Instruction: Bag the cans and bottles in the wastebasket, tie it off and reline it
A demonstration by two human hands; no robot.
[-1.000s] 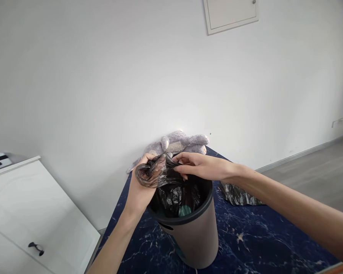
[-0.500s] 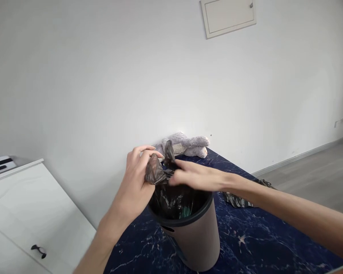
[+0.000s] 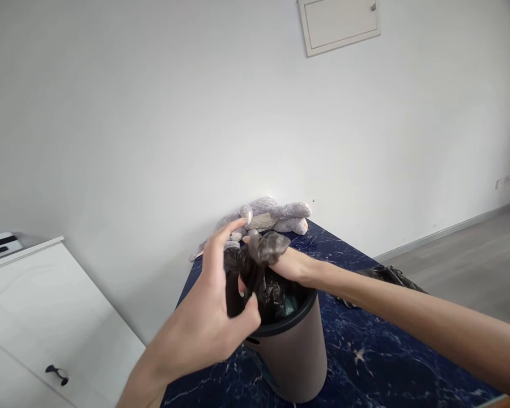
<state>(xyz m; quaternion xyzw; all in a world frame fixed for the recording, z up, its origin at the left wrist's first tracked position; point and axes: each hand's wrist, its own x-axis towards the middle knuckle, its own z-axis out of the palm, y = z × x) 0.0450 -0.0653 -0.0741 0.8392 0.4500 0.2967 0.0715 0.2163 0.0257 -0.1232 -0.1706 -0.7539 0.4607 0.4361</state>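
Note:
A grey-brown trash can [image 3: 289, 357] with a dark rim stands on a blue marbled tabletop. Inside it sits a black garbage bag [image 3: 276, 294], its gathered top pulled up above the rim. My right hand [image 3: 287, 263] reaches in from the right and grips the bag's top, part of which folds over the fingers. At the left of the rim, my left hand [image 3: 221, 306] has its thumb and fingers spread apart in a C shape beside the bag, holding nothing. Something greenish shows through or beside the bag low in the can.
A grey plush toy [image 3: 276, 218] lies against the wall behind the can. Another black plastic bag [image 3: 386, 277] rests at the right table edge [image 3: 365, 357], partly behind my right forearm. A white cabinet [image 3: 55, 317] stands at left.
My left hand has let go of the bag's top and opened, moving down and toward me. My right hand has taken the gathered plastic, which now drapes over it.

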